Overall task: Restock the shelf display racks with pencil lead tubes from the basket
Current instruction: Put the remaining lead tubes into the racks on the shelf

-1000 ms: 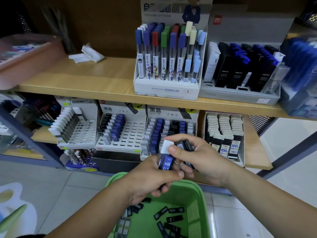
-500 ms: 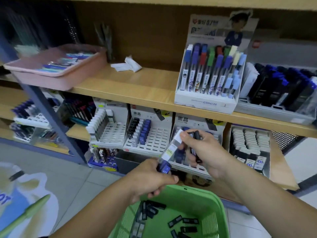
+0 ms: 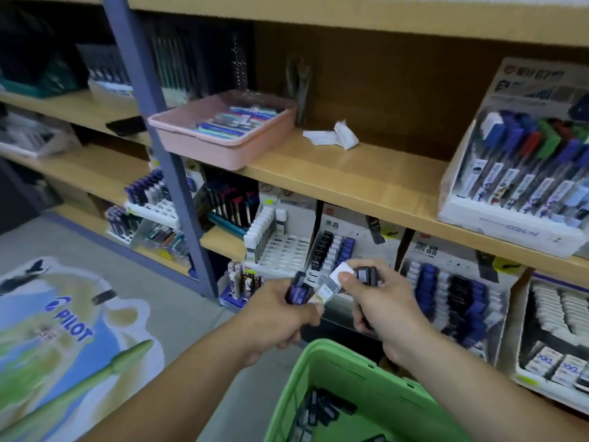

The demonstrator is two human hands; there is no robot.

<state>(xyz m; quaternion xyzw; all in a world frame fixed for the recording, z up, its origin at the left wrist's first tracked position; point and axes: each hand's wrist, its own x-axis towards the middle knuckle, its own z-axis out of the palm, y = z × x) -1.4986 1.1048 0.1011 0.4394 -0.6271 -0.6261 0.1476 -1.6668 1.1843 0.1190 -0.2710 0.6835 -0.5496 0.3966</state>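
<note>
My left hand (image 3: 280,317) grips a bunch of pencil lead tubes (image 3: 298,290), dark blue ones among them. My right hand (image 3: 379,301) pinches a white-capped lead tube (image 3: 334,282) by its top and also holds black tubes (image 3: 366,275) in its fingers. Both hands hover above the green basket (image 3: 344,374), where several black tubes (image 3: 322,409) lie. Behind the hands, on the lower shelf, stand white display racks (image 3: 287,247): one nearly bare with white-capped tubes at its left, one (image 3: 334,247) with black and blue tubes, one (image 3: 452,301) fuller at right.
A pink tray (image 3: 223,138) of pens and a box of mechanical pencils (image 3: 522,173) sit on the wooden shelf (image 3: 350,173) above. A blue steel upright (image 3: 165,161) divides the shelving. A box of white-capped tubes (image 3: 561,330) stands at far right. A floor sticker (image 3: 63,330) covers the tiles at left.
The view has swung left and down the shelf. My hands stayed together above the basket; the white-capped tube now lies more level between them, still pinched by my right hand.
</note>
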